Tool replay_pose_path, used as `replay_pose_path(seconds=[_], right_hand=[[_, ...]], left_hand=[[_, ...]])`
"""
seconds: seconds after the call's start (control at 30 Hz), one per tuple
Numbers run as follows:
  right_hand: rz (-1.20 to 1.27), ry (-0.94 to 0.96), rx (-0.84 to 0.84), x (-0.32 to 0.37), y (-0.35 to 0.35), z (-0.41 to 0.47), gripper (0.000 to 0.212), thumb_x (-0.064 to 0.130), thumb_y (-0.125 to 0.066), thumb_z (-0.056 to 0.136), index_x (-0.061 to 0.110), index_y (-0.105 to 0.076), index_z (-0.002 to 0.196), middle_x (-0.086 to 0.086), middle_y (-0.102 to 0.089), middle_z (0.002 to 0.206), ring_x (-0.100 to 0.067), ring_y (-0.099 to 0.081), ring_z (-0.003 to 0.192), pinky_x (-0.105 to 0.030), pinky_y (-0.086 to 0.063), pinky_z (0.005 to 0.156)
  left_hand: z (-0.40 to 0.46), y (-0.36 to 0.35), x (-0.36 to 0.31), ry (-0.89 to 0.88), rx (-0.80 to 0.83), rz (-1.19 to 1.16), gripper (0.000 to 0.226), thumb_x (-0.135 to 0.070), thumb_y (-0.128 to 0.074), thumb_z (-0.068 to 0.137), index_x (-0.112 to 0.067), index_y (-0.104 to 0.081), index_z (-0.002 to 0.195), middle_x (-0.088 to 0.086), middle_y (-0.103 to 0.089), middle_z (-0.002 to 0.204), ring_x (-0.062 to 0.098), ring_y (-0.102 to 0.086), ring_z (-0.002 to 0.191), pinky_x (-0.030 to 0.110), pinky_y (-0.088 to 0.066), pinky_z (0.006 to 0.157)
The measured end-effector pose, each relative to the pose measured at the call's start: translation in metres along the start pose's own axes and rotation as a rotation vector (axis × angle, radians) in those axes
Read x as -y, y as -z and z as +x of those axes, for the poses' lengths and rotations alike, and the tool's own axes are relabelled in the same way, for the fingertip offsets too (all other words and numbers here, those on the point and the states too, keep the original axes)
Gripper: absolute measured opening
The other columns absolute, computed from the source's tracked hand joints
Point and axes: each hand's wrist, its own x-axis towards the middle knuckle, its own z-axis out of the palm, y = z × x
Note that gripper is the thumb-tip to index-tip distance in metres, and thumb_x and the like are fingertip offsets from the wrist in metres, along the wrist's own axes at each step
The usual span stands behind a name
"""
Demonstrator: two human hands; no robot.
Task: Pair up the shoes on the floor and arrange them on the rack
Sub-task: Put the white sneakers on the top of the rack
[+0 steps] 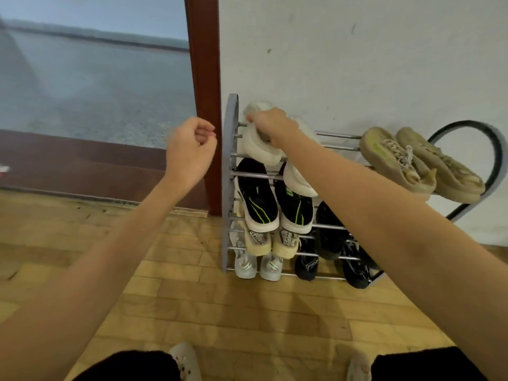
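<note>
The white fluffy shoes [264,145] lie at the left end of the rack's [230,160] top tier, heels overhanging the front bar above the black sneakers [258,199], and the right hand [270,125] rests on the left one with fingers curled over it. With so little support under them, I judge either could tip off the bars when the hand lets go. The left hand [192,149] hovers beside the rack, fingers loosely curled on nothing, while the beige sneakers [420,163] sit well apart at the right end
</note>
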Motion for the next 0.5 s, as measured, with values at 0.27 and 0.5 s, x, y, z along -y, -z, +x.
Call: replay_pose_path(seconds=[0.27, 0.5], right_hand=[[-0.234, 0.201, -0.161, 0.002, 0.031, -0.088, 0.031, 0.020, -0.042, 0.086, 0.007, -0.052, 0.112, -0.022, -0.038, 0.134, -0.040, -0.035, 0.124, -0.045, -0.031, 0.105], [-0.554, 0.340, -0.069, -0.075, 0.057, -0.129, 0.070, 0.057, -0.059, 0.080, 0.019, -0.044, 0.137, -0.024, -0.036, 0.140, -0.040, -0.029, 0.133, -0.046, -0.027, 0.106]], left_hand=[[-0.010, 0.003, 0.013, -0.070, 0.072, 0.026, 0.020, -0.003, -0.058, 0.087, -0.009, -0.065, 0.105, 0.001, -0.067, 0.093, 0.010, -0.063, 0.084, 0.011, -0.049, 0.075], [-0.021, -0.025, -0.007, -0.416, 0.376, 0.241, 0.049, -0.026, -0.068, 0.086, -0.011, -0.054, 0.130, 0.003, -0.057, 0.127, 0.015, -0.054, 0.116, 0.031, -0.044, 0.100]])
